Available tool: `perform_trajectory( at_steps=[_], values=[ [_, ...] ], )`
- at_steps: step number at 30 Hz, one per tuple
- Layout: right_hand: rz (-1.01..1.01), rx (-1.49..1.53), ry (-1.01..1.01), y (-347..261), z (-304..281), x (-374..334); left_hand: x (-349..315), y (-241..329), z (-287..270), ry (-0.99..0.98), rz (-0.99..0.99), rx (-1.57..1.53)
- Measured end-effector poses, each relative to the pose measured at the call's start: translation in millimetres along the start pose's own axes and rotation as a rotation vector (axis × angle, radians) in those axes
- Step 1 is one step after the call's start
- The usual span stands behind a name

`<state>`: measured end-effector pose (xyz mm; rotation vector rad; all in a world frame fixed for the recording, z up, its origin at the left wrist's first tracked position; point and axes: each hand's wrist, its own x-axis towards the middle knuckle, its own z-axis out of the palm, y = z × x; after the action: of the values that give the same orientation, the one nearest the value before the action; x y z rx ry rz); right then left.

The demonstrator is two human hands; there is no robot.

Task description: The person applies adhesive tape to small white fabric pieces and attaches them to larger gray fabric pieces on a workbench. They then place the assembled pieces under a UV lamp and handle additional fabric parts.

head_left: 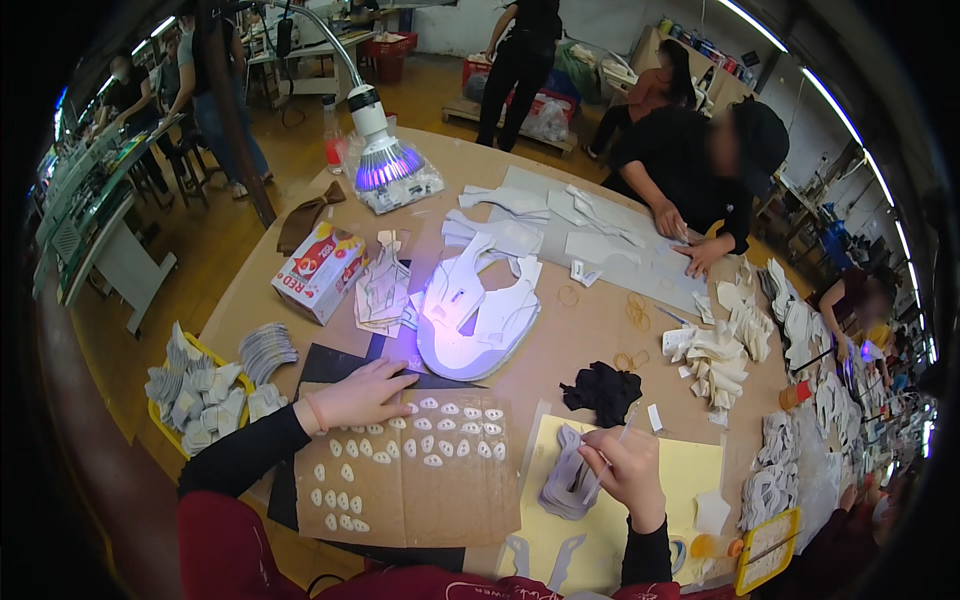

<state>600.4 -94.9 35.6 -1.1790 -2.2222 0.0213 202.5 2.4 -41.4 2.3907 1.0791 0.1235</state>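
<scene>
My left hand (360,393) lies with fingers stretched out at the top edge of a brown cardboard sheet (450,510). Rows of small white oval pieces with dark marks (383,457) cover much of that sheet. One such piece is by my left fingertips; whether they touch it, I cannot tell. My right hand (627,465) is closed in a pinch around a thin pale stick (630,418), whose kind I cannot make out. It is over a stack of grey curved cut pieces (566,480) on a yellow sheet (685,470).
A lamp (385,165) shines violet light on white shoe-upper pieces (470,315). Nearby are a tissue box (320,270), a black cloth (602,394), a yellow basket of cut pieces (205,400) and a yellow tray (768,550). Across the table, a co-worker (700,170) bends over a grey sheet.
</scene>
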Motion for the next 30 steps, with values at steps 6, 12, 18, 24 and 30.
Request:
perform_trajectory(
  at_steps=[6, 12, 18, 24, 30],
  values=[
    [-0.002, 0.033, 0.041, -4, 2, -2, -7, 14, 7, 0.019, -0.028, 0.014],
    [-0.056, 0.066, 0.029, -13, 5, 7, -12, 21, 8, -0.004, -0.024, -0.020],
    [-0.164, 0.159, 0.019, -14, 3, 23, -9, 15, -5, -0.008, 0.032, -0.060],
    [-0.253, 0.287, 0.021, -9, 8, 52, 27, -11, -33, 0.163, 0.086, -0.274],
    [-0.263, 0.298, -0.058, -3, 43, 93, 70, -43, -31, 0.282, -0.277, -0.536]
  ],
)
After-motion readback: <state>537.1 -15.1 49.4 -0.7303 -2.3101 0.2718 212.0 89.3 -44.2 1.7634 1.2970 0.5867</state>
